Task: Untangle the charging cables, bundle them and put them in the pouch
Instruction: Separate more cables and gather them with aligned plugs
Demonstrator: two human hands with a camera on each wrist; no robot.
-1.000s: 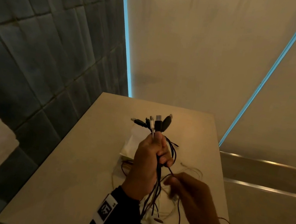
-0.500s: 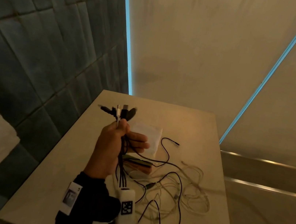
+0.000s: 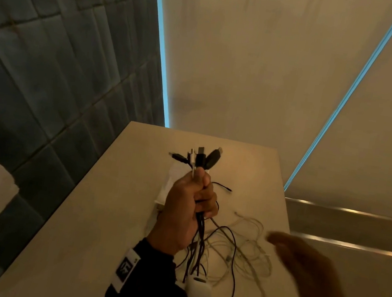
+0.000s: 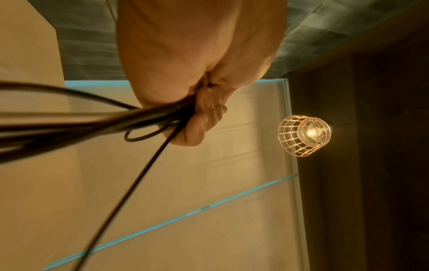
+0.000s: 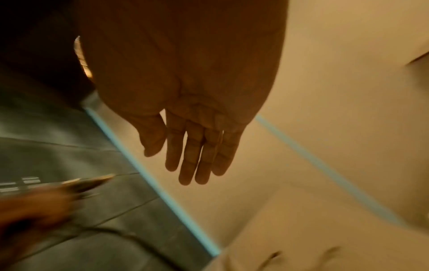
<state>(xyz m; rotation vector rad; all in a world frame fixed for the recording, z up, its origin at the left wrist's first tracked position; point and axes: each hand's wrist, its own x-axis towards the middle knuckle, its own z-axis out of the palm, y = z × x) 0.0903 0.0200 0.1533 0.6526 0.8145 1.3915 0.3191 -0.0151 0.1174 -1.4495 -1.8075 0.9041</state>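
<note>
**Asker:** Gripping what, exactly, and where?

**Describer:** Working left to right: the left hand [image 3: 186, 213] is making a fist around a bunch of charging cables [image 3: 199, 227] and holding them upright above the desk [image 3: 80, 233]. Plug ends [image 3: 201, 158] are fanning out above the knuckles, and the cords are hanging down from the fist and spilling onto the desk in a loose tangle [image 3: 243, 252].

**Asker:** And the other hand?

**Describer:** The right hand [image 3: 308, 274] is hovering to the right of the tangle, blurred. Its fingers [image 5: 197, 155] are lying straight and close together, holding nothing.

**Asker:** Where is the pouch?

**Describer:** A pale flat shape [image 3: 172, 183] is peeking out behind the left hand; it is probably the pouch, though I cannot tell for sure.

**Asker:** What matters for the next move?

**Describer:** The bundle's long axis is running vertically, and the trailing strands are lying down and to the right of the fist. The free right hand is nearer them, so it is likely the one to gather them.
</note>
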